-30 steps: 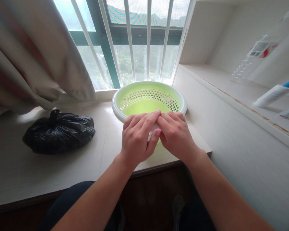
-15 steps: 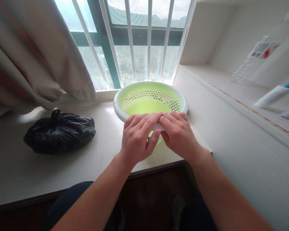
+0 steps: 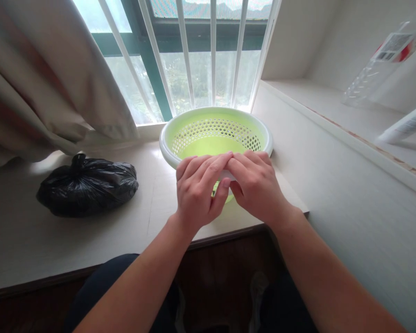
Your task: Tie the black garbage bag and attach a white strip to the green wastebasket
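Observation:
A round, light green plastic basket (image 3: 208, 143) with rows of holes and a pale rim stands on the white window ledge (image 3: 131, 236). Both hands are at its near side. My left hand (image 3: 199, 189) curls its fingers over the near rim, its thumb below on the near side. My right hand (image 3: 254, 187) wraps over the same rim just to the right, and the fingertips of the two hands meet. A short stretch of pale rim shows between them. Most of what lies under my fingers is hidden.
A knotted black plastic bag (image 3: 86, 187) lies on the ledge at the left, below a beige curtain (image 3: 48, 78). Barred windows rise behind the basket. On the right shelf (image 3: 308, 92) are a clear plastic bottle (image 3: 370, 74) and a white tube (image 3: 405, 124).
The view has shifted slightly, so the window and shelf sit a little higher in the picture. My hands keep their hold on the basket's near rim.

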`<act>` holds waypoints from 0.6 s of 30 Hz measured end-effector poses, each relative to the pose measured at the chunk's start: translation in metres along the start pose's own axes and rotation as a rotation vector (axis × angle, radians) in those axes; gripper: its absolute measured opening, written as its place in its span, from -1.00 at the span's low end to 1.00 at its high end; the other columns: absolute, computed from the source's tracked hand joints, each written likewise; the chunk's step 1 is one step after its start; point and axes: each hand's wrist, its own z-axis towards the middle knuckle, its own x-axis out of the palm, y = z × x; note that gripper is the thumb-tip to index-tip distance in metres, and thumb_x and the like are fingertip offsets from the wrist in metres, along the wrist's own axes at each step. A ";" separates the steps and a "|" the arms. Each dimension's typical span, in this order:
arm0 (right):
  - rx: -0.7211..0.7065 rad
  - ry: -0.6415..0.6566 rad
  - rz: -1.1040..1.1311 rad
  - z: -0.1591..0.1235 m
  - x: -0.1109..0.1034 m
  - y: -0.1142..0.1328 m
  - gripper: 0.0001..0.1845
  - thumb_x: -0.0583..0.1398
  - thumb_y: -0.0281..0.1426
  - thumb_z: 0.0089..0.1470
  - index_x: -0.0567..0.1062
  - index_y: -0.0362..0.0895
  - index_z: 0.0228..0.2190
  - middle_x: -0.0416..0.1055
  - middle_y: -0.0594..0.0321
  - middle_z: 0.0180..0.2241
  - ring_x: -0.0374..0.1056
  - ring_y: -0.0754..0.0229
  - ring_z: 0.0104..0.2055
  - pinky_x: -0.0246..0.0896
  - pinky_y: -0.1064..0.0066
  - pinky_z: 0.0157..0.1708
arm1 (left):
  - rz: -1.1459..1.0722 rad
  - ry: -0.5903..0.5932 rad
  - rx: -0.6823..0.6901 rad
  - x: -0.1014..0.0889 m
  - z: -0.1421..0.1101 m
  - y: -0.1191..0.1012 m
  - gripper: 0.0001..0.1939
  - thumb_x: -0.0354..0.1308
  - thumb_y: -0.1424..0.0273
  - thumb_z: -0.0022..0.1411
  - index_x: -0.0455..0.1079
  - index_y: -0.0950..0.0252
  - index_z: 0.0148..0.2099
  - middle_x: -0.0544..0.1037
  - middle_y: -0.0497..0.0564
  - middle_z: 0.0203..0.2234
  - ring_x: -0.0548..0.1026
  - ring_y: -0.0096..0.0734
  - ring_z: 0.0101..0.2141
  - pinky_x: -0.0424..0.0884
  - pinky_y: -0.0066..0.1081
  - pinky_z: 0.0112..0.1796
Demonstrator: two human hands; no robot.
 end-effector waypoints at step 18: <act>-0.007 0.019 0.017 -0.001 -0.005 -0.003 -0.75 0.02 -0.36 0.40 0.48 -0.07 -0.07 0.48 0.16 -0.26 0.29 0.01 -0.15 0.04 0.17 -0.06 | 0.008 0.092 0.047 -0.010 -0.006 0.016 -0.55 -0.09 0.29 0.49 0.40 0.18 0.31 0.64 0.07 0.02 0.51 -0.16 0.03 0.19 -0.12 0.22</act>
